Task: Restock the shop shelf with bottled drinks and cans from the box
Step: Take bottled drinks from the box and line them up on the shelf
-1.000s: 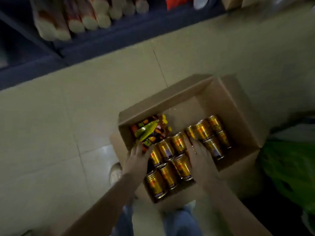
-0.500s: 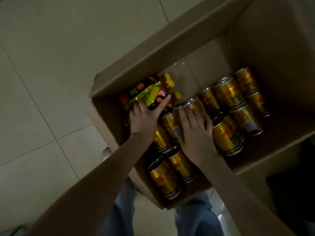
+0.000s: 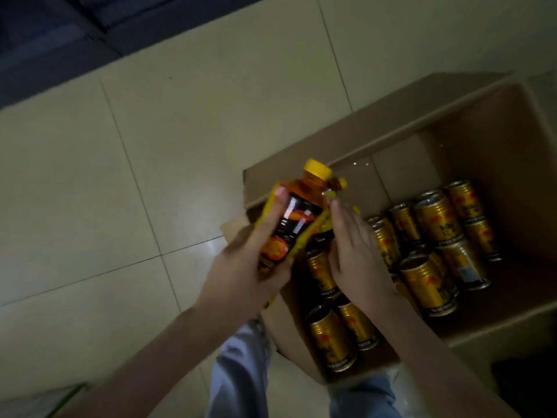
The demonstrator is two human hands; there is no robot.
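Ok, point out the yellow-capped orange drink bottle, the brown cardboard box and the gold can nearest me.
Yellow-capped orange drink bottle (image 3: 297, 220): head view, on its dark label.
Brown cardboard box (image 3: 376, 131): head view, on its far wall.
Nearest gold metal can (image 3: 331, 342): head view, on its side.

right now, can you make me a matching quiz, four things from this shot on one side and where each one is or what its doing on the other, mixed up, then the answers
Things:
1. bottle
2. gold cans
3. right hand
4. cardboard box

Places or states:
A. on the tiled floor
B. inside the box
C. held in the left hand, above the box's edge
D. fingers straight, next to the bottle

Pairs: 1-C, 2-B, 3-D, 4-A
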